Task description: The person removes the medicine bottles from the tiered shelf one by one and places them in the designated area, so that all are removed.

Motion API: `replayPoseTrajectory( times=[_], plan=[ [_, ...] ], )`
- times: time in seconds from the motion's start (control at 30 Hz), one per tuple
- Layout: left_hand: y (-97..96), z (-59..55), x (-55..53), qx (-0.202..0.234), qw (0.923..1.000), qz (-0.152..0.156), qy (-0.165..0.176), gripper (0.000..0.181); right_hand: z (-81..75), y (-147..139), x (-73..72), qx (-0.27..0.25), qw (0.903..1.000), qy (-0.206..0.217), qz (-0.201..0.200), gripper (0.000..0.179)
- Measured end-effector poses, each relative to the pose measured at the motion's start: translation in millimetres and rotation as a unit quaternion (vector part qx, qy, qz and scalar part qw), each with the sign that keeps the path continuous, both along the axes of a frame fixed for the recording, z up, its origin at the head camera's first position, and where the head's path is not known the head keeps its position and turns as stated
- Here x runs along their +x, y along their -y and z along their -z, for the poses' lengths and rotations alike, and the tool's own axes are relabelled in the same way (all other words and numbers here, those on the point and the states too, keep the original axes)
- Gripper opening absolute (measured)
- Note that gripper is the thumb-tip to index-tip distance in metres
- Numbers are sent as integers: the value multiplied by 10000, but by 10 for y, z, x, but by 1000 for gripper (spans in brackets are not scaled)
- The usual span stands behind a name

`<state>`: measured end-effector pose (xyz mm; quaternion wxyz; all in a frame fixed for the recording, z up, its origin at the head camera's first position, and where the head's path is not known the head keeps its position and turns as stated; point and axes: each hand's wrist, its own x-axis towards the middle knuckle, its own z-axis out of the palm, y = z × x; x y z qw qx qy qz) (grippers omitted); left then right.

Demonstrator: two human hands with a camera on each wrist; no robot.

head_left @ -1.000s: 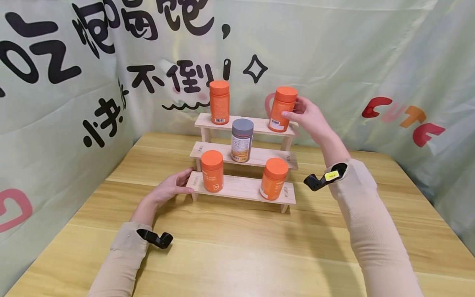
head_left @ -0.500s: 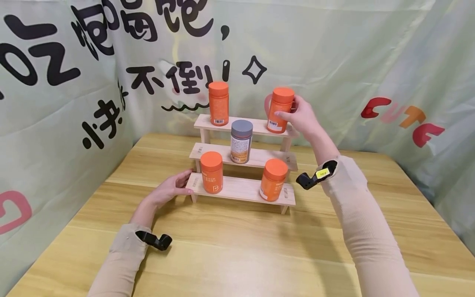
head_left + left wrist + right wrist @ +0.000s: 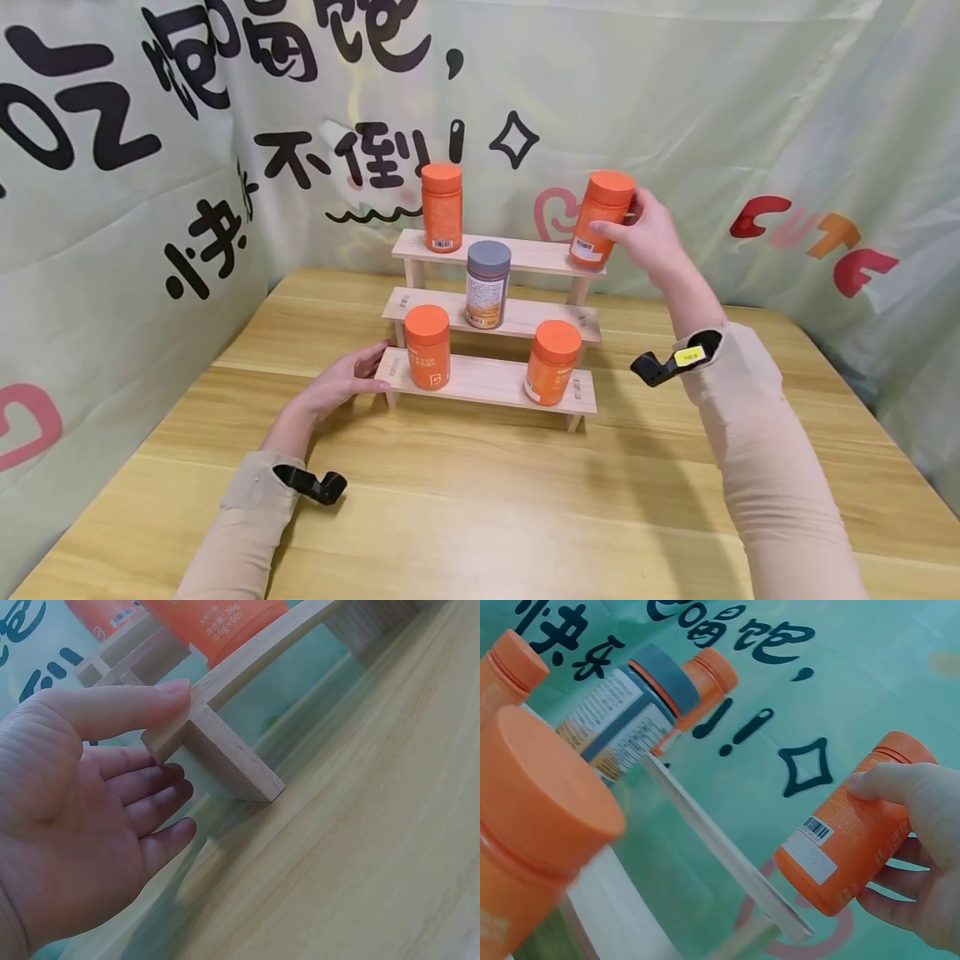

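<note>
My right hand grips an orange supplement bottle at the right end of the top shelf. The bottle leans slightly, and in the right wrist view its base lies beyond the shelf's end, with thumb on the near side and fingers behind. My left hand holds the left end of the lowest tier of a wooden three-tier display stand; the left wrist view shows the thumb on the board's end and fingers below. Other orange bottles stand at the top left, bottom left and bottom right.
A grey-lidded bottle stands mid-stand on the middle tier, close to the held bottle's shelf. The stand sits on a wooden table. Behind and at the left hangs a pale printed curtain.
The right hand's bottle shifts a little left and straightens, then moves right to the top shelf's end and tilts. The left hand stays put on the stand.
</note>
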<state>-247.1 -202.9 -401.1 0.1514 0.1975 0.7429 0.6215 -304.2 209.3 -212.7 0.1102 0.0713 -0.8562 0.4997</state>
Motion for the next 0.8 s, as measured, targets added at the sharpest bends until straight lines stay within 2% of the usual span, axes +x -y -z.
replayPoseTrajectory(
  times=[0.17, 0.37, 0.53, 0.8],
  plan=[
    [1, -6, -11, -28, 10000, 27, -81, 82, -14, -189, 66, 48, 9999, -20, 129, 61],
    [13, -6, 4, -68, 10000, 4, -35, 82, 88, -429, 136, 54, 9995, 72, 300, 63],
    [16, -8, -1, -82, 9999, 18, -79, 82, 243, -632, 184, 59, 9993, 54, 375, 65],
    [16, -11, 14, -93, 10000, -17, -23, 82, 589, -882, 247, 350, 9979, 83, 539, 67]
  ],
)
